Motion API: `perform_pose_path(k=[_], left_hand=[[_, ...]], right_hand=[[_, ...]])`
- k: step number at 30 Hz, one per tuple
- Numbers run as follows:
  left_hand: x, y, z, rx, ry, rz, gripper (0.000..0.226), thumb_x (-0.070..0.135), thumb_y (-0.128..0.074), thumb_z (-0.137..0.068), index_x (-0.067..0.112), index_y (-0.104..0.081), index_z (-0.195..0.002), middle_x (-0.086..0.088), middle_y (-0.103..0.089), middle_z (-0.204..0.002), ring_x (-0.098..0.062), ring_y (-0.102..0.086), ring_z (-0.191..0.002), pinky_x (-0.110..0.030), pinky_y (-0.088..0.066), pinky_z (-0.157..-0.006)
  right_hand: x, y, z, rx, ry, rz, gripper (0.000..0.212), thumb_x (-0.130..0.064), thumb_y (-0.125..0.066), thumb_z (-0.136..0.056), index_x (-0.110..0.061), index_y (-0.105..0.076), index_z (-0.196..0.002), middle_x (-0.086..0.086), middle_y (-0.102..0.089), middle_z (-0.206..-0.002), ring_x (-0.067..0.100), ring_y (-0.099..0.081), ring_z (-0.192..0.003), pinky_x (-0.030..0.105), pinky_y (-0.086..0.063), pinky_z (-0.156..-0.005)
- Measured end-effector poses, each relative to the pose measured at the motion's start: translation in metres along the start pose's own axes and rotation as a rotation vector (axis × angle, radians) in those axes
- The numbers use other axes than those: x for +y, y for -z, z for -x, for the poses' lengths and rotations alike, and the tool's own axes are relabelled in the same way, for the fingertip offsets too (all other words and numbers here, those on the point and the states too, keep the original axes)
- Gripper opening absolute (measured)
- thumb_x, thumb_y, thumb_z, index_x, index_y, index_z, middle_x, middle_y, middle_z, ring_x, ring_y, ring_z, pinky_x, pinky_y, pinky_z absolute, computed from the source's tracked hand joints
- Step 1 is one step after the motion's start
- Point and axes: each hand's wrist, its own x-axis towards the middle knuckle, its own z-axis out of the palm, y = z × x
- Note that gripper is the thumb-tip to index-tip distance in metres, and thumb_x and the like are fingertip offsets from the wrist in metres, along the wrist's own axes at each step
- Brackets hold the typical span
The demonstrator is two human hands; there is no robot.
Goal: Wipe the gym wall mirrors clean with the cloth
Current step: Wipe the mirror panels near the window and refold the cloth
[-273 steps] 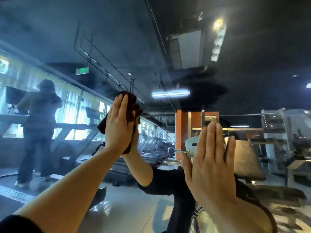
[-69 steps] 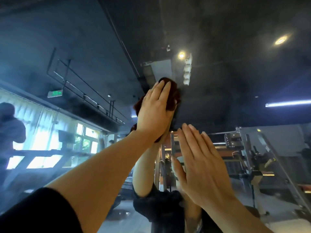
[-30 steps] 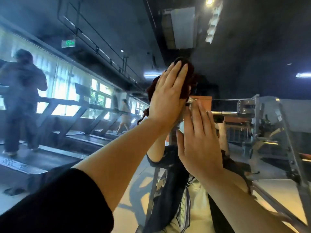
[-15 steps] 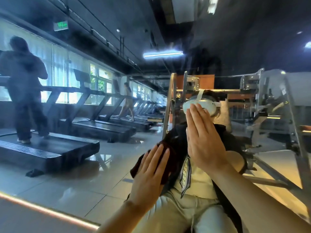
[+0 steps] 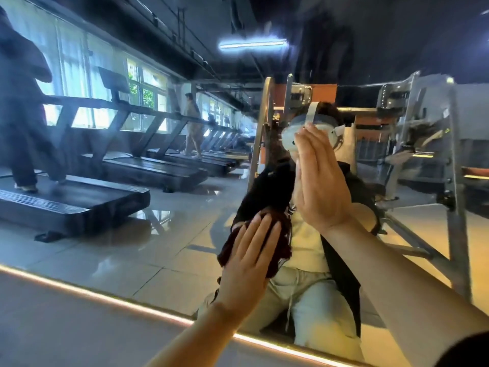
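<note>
Crumpled dark maroon cloth (image 5: 275,242) pressed flat on mirror (image 5: 164,250) by left hand (image 5: 248,263), fingers straight, right hand (image 5: 321,181) flat, fingers together

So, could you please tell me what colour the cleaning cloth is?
The cloth is dark maroon, a brownish red, pressed flat under the left hand; the head view shows it.

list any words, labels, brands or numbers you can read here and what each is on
None can be read.
The headset reflected in the mirror shows no legible brand.
The grey gym machine has small marks, too blurred to read.
The cloth under the left hand bears no text.
</note>
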Motion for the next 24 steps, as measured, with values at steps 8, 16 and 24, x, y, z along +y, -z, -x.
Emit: perform_pose_path(k=[8,16,24], left_hand=[[-0.055,0.041,-0.081,0.068,0.041,-0.003,0.073,0.022,-0.055,-0.096,0.016,-0.015,-0.157,-0.005,-0.011,-0.163,-0.021,-0.008,-0.153,-0.037,-0.003,-0.126],[-0.081,0.067,-0.143,0.26,0.215,0.031,0.068,0.019,-0.05,-0.093,0.008,-0.026,-0.155,-0.014,-0.024,-0.161,-0.024,-0.013,-0.15,-0.05,-0.019,-0.121],[-0.047,0.039,0.05,0.148,0.393,0.201,0.063,0.013,-0.062,-0.09,0.014,-0.036,-0.147,-0.006,-0.04,-0.147,-0.013,-0.046,-0.128,-0.041,-0.051,-0.099]], right_hand=[[-0.005,0.01,-0.018,-0.038,0.09,0.22,0.035,-0.016,-0.044,-0.101,0.006,-0.06,-0.123,0.027,-0.058,-0.133,0.039,-0.048,-0.133,0.056,-0.027,-0.119],[-0.028,-0.009,-0.048,-0.068,0.103,0.222,0.035,-0.011,-0.053,-0.096,0.006,-0.059,-0.126,0.026,-0.055,-0.136,0.038,-0.044,-0.136,0.054,-0.027,-0.12],[-0.098,-0.011,0.068,-0.266,0.028,-0.065,0.037,-0.021,-0.045,-0.1,0.0,-0.063,-0.124,0.021,-0.059,-0.134,0.031,-0.047,-0.135,0.052,-0.037,-0.114]])
